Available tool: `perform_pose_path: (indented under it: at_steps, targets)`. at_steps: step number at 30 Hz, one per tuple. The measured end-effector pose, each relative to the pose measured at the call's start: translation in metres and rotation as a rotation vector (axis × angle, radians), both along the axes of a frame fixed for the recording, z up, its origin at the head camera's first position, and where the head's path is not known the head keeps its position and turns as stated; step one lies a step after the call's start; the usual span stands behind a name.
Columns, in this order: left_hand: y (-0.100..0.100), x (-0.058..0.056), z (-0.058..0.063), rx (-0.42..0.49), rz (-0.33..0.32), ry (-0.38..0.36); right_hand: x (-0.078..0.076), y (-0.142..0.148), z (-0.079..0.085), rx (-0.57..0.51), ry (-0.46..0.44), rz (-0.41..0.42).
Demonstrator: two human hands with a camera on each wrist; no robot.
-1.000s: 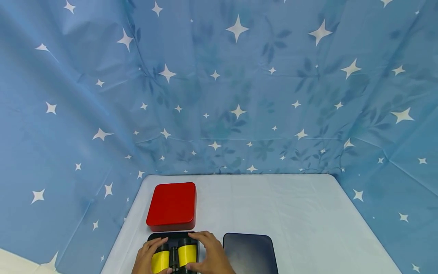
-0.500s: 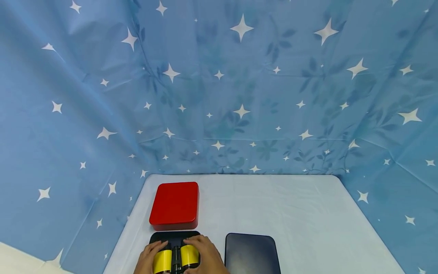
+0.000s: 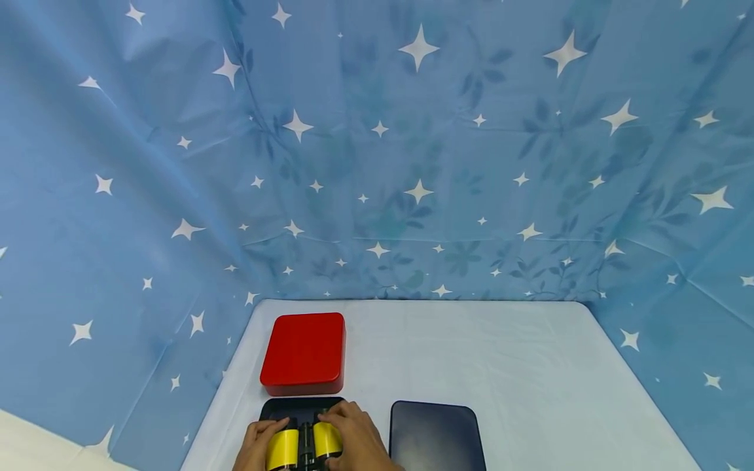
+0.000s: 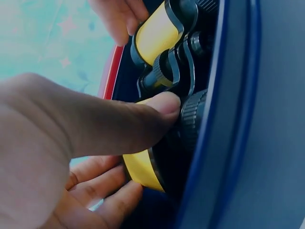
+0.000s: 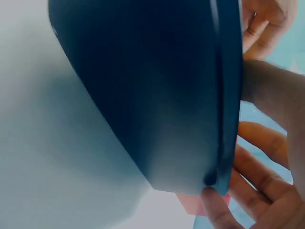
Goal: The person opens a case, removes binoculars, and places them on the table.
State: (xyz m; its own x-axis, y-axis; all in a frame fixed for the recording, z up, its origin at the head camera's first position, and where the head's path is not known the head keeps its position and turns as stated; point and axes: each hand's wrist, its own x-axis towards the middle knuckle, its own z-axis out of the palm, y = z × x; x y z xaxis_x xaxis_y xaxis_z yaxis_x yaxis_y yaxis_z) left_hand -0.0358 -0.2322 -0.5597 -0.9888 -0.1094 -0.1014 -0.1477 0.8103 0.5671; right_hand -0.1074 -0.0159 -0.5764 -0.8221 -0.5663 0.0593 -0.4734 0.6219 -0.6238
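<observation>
Yellow-and-black binoculars (image 3: 283, 449) lie in an open dark box (image 3: 302, 408) at the front left of the table. My left hand (image 3: 256, 445) grips the left barrel; the left wrist view shows its thumb (image 4: 143, 119) across the top and fingers along the yellow side. On the other barrel, my right hand (image 3: 357, 437) has its fingertips at the far end and its thumb near the close end. The right wrist view shows mostly the box's dark outer side (image 5: 147, 95), which hides the binoculars there. The near part of the binoculars is cut off in the head view.
A red tin (image 3: 305, 350) stands just behind the open box. To the right lies a flat dark blue lid-like panel (image 3: 437, 435). The white table (image 3: 501, 366) meets a blue star-patterned cloth (image 3: 412, 196) at its back and sides.
The binoculars have shifted toward me within the box, both hands moving with them, and more of the box's far end shows. The head view has swung slightly left.
</observation>
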Motion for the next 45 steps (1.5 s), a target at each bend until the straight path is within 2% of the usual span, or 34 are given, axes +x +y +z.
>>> perform_pose_path:
  at_steps: [4, 8, 11, 17, 22, 25, 29, 33, 38, 45]
  targets:
    - [0.003, 0.004, -0.002, -0.04, 0.008, 0.016, -0.003, 0.0, 0.003, 0.044, 0.016, 0.008]
    - [0.0, -0.003, -0.001, 0.031, 0.022, -0.02, -0.006, -0.003, 0.005, 0.081, 0.011, 0.004]
    - [-0.005, -0.012, -0.002, 0.09, -0.013, -0.001, -0.007, -0.004, 0.006, 0.083, -0.005, -0.008]
    - [-0.01, -0.013, -0.002, 0.085, -0.038, 0.032, -0.006, -0.003, 0.006, 0.022, -0.067, -0.01]
    - [-0.012, -0.009, 0.005, 0.084, -0.029, 0.092, -0.004, -0.002, 0.008, -0.016, -0.04, 0.006]
    - [-0.013, -0.009, 0.009, 0.131, 0.0, 0.085, -0.003, -0.001, 0.012, -0.043, -0.028, 0.005]
    - [-0.016, -0.012, 0.015, 0.255, 0.012, 0.06, -0.004, 0.001, 0.02, -0.092, -0.056, 0.003]
    - [-0.015, -0.013, 0.02, 0.325, 0.038, 0.038, -0.005, 0.002, 0.027, -0.135, -0.086, -0.003]
    - [-0.011, -0.014, 0.023, 0.381, 0.056, 0.026, -0.005, 0.004, 0.035, -0.157, -0.12, -0.052]
    - [-0.004, -0.015, 0.03, 0.388, 0.043, 0.039, -0.003, 0.015, 0.037, -0.25, -0.087, -0.078]
